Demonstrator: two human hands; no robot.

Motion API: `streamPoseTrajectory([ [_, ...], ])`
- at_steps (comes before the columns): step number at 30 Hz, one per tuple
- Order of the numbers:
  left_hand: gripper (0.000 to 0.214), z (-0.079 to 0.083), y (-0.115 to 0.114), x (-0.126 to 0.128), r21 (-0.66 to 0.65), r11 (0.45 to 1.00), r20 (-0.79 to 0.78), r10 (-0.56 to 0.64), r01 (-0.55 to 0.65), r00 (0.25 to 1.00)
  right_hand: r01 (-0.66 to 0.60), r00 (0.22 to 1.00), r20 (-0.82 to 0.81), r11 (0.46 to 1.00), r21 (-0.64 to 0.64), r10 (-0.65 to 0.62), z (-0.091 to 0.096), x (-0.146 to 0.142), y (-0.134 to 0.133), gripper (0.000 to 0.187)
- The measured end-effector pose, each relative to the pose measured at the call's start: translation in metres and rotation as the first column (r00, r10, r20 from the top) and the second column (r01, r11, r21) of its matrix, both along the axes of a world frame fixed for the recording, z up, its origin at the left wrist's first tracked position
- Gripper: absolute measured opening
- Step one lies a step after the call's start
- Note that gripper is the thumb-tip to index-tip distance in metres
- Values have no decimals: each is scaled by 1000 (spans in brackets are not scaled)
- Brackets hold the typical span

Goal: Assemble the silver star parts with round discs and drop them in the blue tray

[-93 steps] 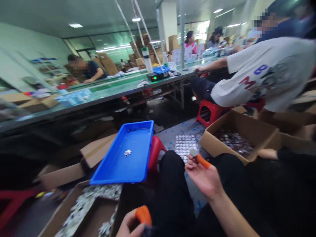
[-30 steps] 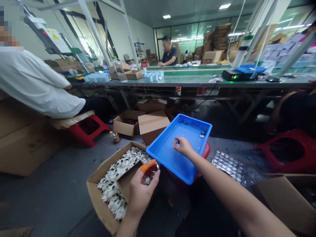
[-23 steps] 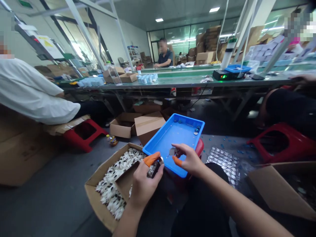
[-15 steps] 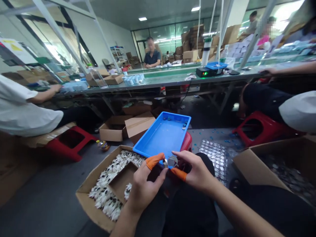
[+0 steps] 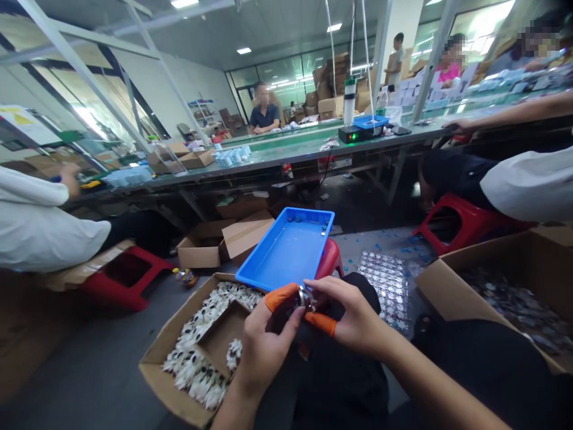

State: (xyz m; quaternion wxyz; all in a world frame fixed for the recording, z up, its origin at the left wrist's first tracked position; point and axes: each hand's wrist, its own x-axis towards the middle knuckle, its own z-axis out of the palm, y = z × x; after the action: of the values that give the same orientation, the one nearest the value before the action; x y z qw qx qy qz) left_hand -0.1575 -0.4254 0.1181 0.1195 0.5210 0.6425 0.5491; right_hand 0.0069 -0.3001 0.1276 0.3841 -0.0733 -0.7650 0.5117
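Left hand [image 5: 264,349] and right hand [image 5: 356,319] both pinched closed on one small shiny metal part [image 5: 305,297], near centre over the lap. Likely light, rigid, slick; the orange finger cots [image 5: 281,295] should grip its edges. Blue tray [image 5: 286,251] just beyond; carton of white pieces [image 5: 192,358] near left.

The small part [image 5: 306,297] gleams like bare metal; the finger cots [image 5: 281,295] touching it are matt orange rubber. At 12 o'clock from it, the tray [image 5: 286,251] is smooth, glossy blue plastic. At 8 o'clock, the box [image 5: 174,400] is dull, rough brown cardboard.
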Motion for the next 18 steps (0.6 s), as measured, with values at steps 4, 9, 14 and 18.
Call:
streamPoseTrajectory([
  [4, 39, -1, -2, 2, -13, 999, 85, -35, 36, 996, -66, 997, -34, 992, -110, 63, -5, 2, 2, 45],
  [9, 44, 1, -1, 1, 87, 996, -203, 7, 11, 979, -62, 998, -21, 977, -204, 59, -10, 4, 2, 52],
  [14, 44, 5, -1, 4, 115, 992, -349, -4, 47, 937, -72, 996, 30, 966, -247, 82, -11, 9, 3, 53],
  [18, 42, 7, 0, 5, 95, 993, -326, -35, 69, 945, -56, 998, 23, 959, -279, 65, -10, 10, 3, 53],
])
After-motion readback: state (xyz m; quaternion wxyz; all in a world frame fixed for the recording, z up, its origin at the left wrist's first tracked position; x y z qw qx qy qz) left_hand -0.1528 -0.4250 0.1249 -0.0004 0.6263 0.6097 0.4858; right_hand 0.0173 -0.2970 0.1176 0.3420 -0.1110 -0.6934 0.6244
